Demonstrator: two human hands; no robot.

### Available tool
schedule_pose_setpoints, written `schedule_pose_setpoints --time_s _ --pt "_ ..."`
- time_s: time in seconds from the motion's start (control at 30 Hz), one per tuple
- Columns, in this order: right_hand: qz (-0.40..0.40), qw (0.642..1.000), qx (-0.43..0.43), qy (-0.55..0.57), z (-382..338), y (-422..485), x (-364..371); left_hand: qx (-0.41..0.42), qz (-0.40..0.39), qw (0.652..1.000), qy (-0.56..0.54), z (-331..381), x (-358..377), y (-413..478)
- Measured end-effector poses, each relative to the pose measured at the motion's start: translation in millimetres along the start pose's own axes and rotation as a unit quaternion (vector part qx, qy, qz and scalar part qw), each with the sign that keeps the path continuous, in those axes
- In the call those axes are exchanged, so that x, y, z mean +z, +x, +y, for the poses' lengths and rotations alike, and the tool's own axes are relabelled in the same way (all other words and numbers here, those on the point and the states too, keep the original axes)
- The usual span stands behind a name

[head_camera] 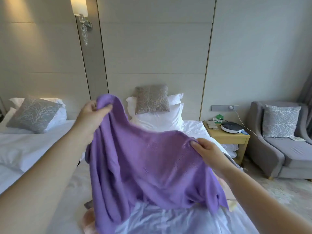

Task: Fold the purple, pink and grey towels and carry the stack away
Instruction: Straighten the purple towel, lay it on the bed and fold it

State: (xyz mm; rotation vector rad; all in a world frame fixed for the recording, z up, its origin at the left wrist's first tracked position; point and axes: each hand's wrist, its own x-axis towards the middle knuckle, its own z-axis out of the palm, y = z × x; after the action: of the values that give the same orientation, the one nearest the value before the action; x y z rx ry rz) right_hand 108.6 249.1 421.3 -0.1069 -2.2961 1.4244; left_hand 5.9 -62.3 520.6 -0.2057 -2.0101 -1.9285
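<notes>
Nearest the camera, the bed (168, 222) shows rumpled white sheet, with a strip of pink towel (88, 220) at its lower left edge and a dark grey scrap (88, 204), probably the grey towel, just above it. Both lie loose and unfolded, largely hidden behind the hanging cloth.

The purple towel (143, 166) is held up in the air above the bed. The right hand (208, 153) pinches its top edge, thumb in front. The left hand (92, 114), raised higher and further out, is clenched around a bunched corner. The top edge sags between the two hands and slopes down from left to right, so the towel's long axis seems to run roughly across the view, tilted; the rest hangs in loose folds towards the sheet, its lower hem touching or nearly touching it.

Judging by this, the task is at its start: no fold is made, no stack exists, and all three towels remain to be folded and carried off.

Beyond are pillows (157, 112) and a nightstand (228, 137).
</notes>
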Motion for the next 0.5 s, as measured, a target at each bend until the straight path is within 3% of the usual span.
schedule_pose_setpoints --time_s 0.1,0.2,0.27,0.37,0.5 --pt "-0.107 0.992 -0.055 -0.029 -49.1 2.9 3.9 0.036 -0.124 0.985 0.112 -27.7 26.2 -23.8" --pt "-0.182 0.978 -0.097 -0.026 -79.8 2.9 16.3 0.057 -0.357 0.924 0.121 -35.1 60.6 -56.6" --pt "-0.183 0.977 -0.107 -0.013 -85.6 4.0 16.9 0.060 -0.442 0.888 0.110 -37.5 78.4 -69.1" --pt "-0.144 0.985 -0.091 -0.016 -66.6 2.7 6.7 0.049 -0.381 0.921 0.069 -34.0 86.5 -67.9" --pt "-0.231 0.971 -0.005 0.057 -14.9 -19.5 13.4 0.039 -0.311 0.950 -0.012 -14.4 82.9 -57.6"
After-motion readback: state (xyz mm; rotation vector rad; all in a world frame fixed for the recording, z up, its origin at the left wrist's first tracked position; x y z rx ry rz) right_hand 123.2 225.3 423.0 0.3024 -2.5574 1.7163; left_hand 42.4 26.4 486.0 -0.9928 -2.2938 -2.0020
